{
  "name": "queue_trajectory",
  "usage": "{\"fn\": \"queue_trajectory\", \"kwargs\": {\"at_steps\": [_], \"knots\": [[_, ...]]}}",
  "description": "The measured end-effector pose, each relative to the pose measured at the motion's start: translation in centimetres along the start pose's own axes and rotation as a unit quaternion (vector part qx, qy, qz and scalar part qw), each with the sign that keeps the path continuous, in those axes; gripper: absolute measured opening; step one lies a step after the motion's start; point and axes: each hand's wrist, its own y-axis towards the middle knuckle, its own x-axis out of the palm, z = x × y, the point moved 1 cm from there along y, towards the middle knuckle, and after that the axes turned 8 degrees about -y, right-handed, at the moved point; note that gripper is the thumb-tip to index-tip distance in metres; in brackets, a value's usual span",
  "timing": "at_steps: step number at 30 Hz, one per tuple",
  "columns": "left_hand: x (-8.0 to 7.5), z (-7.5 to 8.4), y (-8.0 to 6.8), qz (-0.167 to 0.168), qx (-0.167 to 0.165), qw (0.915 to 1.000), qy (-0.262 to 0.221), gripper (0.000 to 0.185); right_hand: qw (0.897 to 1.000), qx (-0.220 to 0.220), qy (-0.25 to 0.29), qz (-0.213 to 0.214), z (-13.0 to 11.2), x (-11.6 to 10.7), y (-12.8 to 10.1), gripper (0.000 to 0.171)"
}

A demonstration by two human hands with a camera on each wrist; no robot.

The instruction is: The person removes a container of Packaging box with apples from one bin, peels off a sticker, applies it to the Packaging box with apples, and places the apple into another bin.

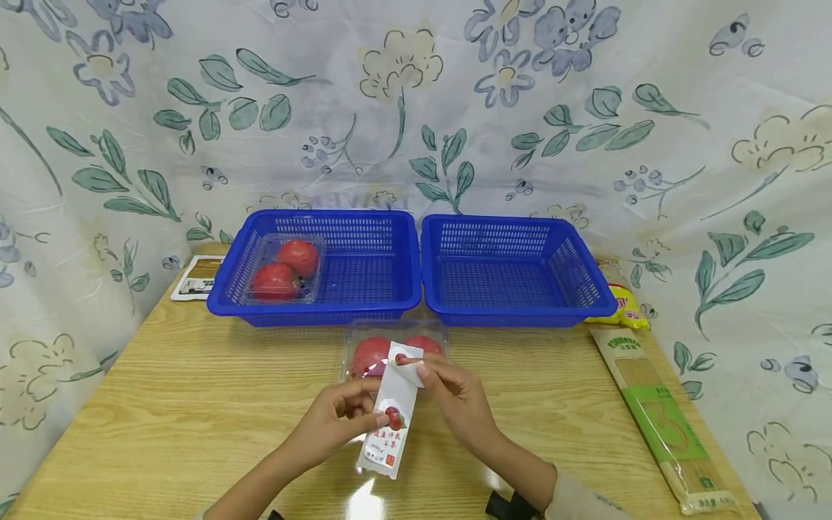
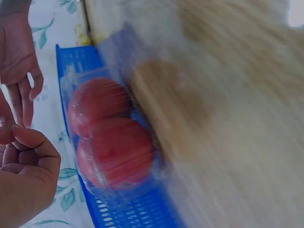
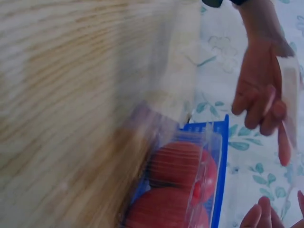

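Note:
My left hand (image 1: 334, 426) holds a white label strip (image 1: 398, 401) printed with red fruit and red lettering, its thumb on the front. At the strip's upper end, my right hand (image 1: 458, 401) pinches a folded corner. Just behind the strip is a clear plastic box (image 1: 351, 332) with two red fruits (image 1: 370, 356), partly covered by the strip. In the left wrist view, the near left hand (image 2: 28, 175) has curled fingers. The right wrist view shows the strip (image 3: 289, 104) edge-on beside the left hand (image 3: 261, 88); only fingertips of the right hand (image 3: 263, 216) appear.
Two blue baskets (image 1: 312, 312) stand side by side at the back; the left one holds another clear box (image 1: 320, 263) of red fruits. Noodle packs lie at the right edge (image 1: 669, 426) and back left (image 1: 198, 278). A yellow bag (image 1: 627, 307) sits beside the right basket (image 1: 520, 312).

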Motion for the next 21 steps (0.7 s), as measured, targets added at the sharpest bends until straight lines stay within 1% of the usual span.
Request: {"fn": "queue_trajectory", "kwargs": {"at_steps": [4,6,11,13,16,18,21], "knots": [[-0.6,-0.5,-0.8,0.005,-0.039,0.999,-0.022,0.034,1.0,0.004,0.007,0.024,-0.3,-0.6,0.5,0.026],[-1.0,-0.7,-1.1,0.011,-0.056,0.9981,-0.025,0.036,0.999,-0.004,-0.006,0.04,-0.4,-0.9,0.7,0.024],[-2.1,-0.8,-2.0,0.026,-0.068,0.9972,-0.015,0.043,0.996,-0.023,-0.048,0.071,-0.3,-1.4,0.8,0.022],[-2.8,-0.8,-2.4,0.041,-0.072,0.9966,-0.003,0.047,0.994,-0.032,-0.071,0.077,-0.1,-1.5,0.9,0.022],[-3.9,-0.9,-3.0,0.079,-0.084,0.9931,0.019,0.054,0.988,-0.062,-0.111,0.085,0.3,-1.5,0.8,0.023],[-4.7,-1.0,-3.4,0.105,-0.094,0.9894,0.036,0.058,0.983,-0.083,-0.137,0.092,0.7,-1.5,0.8,0.023],[-5.9,-1.3,-3.8,0.131,-0.117,0.9826,0.058,0.062,0.978,-0.104,-0.155,0.096,1.0,-1.4,0.8,0.023]]}}
